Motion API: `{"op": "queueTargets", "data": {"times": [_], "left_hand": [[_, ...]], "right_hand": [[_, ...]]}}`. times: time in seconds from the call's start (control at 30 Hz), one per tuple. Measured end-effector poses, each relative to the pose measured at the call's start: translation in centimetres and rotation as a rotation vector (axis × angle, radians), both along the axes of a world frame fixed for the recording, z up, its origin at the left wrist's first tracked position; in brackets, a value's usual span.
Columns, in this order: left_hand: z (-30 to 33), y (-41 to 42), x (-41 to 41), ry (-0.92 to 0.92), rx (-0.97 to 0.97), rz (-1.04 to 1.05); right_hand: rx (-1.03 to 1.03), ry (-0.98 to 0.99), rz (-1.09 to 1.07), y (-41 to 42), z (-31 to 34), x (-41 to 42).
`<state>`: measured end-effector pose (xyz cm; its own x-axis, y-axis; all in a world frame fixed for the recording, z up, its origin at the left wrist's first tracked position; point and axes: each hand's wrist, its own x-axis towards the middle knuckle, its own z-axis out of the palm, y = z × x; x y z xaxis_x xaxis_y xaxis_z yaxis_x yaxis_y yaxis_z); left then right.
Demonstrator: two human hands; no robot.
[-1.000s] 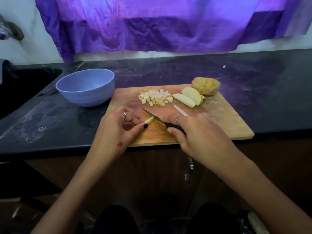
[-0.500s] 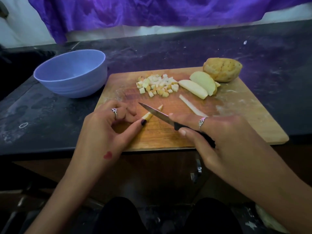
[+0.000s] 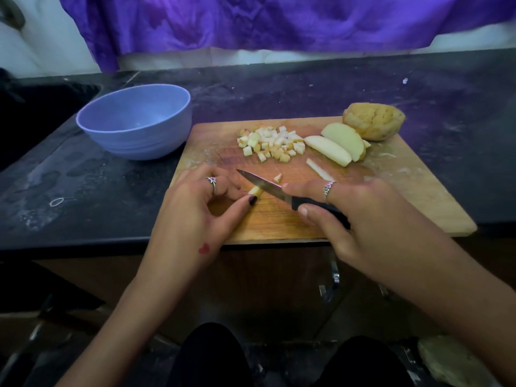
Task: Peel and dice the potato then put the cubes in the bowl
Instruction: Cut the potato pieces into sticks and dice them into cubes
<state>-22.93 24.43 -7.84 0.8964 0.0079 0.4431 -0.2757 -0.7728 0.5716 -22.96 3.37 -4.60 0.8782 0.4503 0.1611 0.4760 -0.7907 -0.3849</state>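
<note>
On the wooden cutting board (image 3: pixel 413 208), my left hand (image 3: pixel 201 213) pinches a short potato stick (image 3: pixel 256 191) between thumb and fingers. My right hand (image 3: pixel 360 219) grips a black-handled knife (image 3: pixel 268 186), whose blade lies across the stick's far end. One freshly cut cube (image 3: pixel 277 178) lies just beyond the blade. A pile of potato cubes (image 3: pixel 272 143) sits at the board's far middle. Two peeled slices (image 3: pixel 335 145), another stick (image 3: pixel 317 170) and a potato chunk (image 3: pixel 374 121) lie to the right. The empty blue bowl (image 3: pixel 134 121) stands left of the board.
The board lies on a dark countertop (image 3: pixel 83 177) whose front edge runs under my wrists. A dark sink (image 3: pixel 33 113) is at the far left. Purple cloth (image 3: pixel 279 20) hangs behind. A round pale object (image 3: pixel 452 358) lies low at the right.
The knife has cut through the stick: a cube now lies apart beyond the blade and the stick in my left fingers is shorter. The camera view shifted.
</note>
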Motion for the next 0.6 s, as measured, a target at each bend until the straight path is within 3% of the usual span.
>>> {"op": "queueTargets", "data": {"times": [0.3,0.6], "left_hand": [[0.3,-0.1,0.1,0.009,-0.039,-0.041],[1.5,-0.4,0.2,0.056,0.028,-0.016]], "right_hand": [[-0.128,-0.054,-0.028,1.0,0.8,-0.6],[-0.102,-0.136,-0.027,1.8,0.3,-1.1]]}}
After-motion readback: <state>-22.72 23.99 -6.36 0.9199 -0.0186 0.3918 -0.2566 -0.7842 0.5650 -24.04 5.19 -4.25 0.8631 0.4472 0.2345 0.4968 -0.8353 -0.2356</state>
